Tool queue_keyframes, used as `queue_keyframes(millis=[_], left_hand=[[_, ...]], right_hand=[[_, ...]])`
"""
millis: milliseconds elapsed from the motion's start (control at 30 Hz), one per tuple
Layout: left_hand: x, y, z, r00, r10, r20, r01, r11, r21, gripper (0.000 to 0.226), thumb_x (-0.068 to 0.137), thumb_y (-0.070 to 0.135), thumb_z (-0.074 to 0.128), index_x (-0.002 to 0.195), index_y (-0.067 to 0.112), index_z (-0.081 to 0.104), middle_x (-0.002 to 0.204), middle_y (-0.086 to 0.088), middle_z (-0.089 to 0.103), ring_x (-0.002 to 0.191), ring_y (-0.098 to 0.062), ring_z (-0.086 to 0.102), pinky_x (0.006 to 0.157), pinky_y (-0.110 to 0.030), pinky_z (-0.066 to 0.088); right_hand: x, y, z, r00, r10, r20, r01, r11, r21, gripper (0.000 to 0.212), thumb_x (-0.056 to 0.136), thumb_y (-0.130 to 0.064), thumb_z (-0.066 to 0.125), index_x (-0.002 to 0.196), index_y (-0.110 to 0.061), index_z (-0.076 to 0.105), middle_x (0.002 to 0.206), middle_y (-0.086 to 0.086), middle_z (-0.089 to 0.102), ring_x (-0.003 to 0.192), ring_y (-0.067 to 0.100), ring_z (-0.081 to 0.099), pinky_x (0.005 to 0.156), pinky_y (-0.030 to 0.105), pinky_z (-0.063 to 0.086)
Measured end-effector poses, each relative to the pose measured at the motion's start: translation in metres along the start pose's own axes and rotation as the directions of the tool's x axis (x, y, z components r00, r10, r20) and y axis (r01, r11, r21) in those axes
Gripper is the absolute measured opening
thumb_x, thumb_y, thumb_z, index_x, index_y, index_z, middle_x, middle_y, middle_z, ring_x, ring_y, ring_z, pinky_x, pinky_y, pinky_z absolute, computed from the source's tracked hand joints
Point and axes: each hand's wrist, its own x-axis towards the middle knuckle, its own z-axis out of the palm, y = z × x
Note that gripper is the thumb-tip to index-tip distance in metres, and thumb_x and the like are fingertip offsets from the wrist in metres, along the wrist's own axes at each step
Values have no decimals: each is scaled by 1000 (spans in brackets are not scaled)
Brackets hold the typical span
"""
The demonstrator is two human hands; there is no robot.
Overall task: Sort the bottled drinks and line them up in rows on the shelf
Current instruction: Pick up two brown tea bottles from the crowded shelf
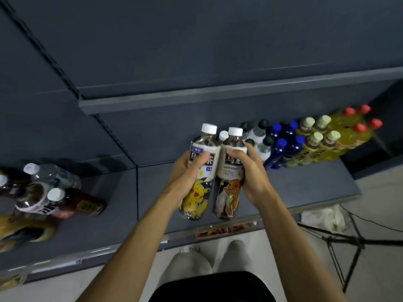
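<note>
My left hand (189, 171) grips a white-capped tea bottle with a yellow cartoon figure (199, 175). My right hand (250, 171) grips a matching tea bottle with an orange cartoon figure (230, 177). Both bottles stand side by side, touching, over the dark grey shelf (305, 184). Behind them a third white cap (223, 135) peeks out. To their right stand rows of clear bottles with dark green caps (260, 136), blue bottles (283, 144), cream-capped tea bottles (316, 140) and yellow bottles with red caps (357, 127).
A jumbled pile of unsorted bottles (43, 192) lies on the shelf's left section, past a vertical divider (137, 188). An upper shelf edge (218, 92) runs above. A black tripod (349, 243) and a white bag (322, 216) sit on the floor at the right.
</note>
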Motion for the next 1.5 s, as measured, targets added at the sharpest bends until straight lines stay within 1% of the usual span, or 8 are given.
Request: queue_keyframes(millis=[200,467,567,700,833,1033,1200,1500], left_hand=[[16,-18,-5,996,-26,-87,27,1000,15,44,78,43,72,110,16,59,97,-6,73,87,-22,71,75,-37,56],[16,-27,3,947,183,-264,-131,970,205,48,75,9,78,111,12,48,96,12,63,77,7,62,64,-9,47],[24,-29,11,941,196,-275,-116,952,284,54,67,18,84,110,23,52,97,20,64,88,8,60,73,-8,46],[37,-41,11,937,128,-324,-16,945,326,55,61,26,88,100,34,51,97,21,63,91,8,58,75,-10,46],[54,-52,16,917,71,-393,55,952,302,55,60,28,89,99,35,51,98,25,62,90,17,54,69,-1,41],[82,-71,25,887,-13,-461,187,924,332,60,55,44,86,95,41,43,98,22,61,92,4,59,71,-21,47],[104,-81,29,921,39,-387,140,895,423,57,65,26,82,107,23,44,106,6,59,97,-15,59,79,-40,52],[118,-86,26,954,106,-280,43,876,480,52,67,16,81,102,22,43,114,-3,53,102,-16,55,84,-37,52]], right_hand=[[26,13,-5,999,-14,40,21,982,-187,59,72,-28,76,126,-20,53,111,4,71,100,20,70,83,38,56],[40,16,-19,986,-138,95,167,861,-480,54,66,-11,80,113,-21,54,106,0,67,97,16,66,86,38,56],[54,20,-24,969,-227,101,237,727,-645,51,66,-7,81,99,-34,53,112,-3,55,105,18,57,89,30,50],[69,34,-32,927,-315,204,353,548,-758,41,68,-12,82,102,-17,60,107,-3,50,99,9,46,81,18,43],[90,45,-38,841,-418,343,443,168,-881,43,64,-19,82,102,-17,62,104,-2,62,107,23,42,89,35,40],[104,51,-33,838,-435,329,345,-46,-938,43,60,-20,82,97,-20,61,102,-3,63,98,24,37,75,33,23],[126,37,-38,841,-383,382,308,-240,-920,34,57,-29,81,83,-14,66,90,-1,67,99,28,43,79,37,23],[137,21,-40,910,-206,360,272,-358,-893,24,64,-38,78,74,-18,71,77,0,69,94,28,57,88,40,22]])
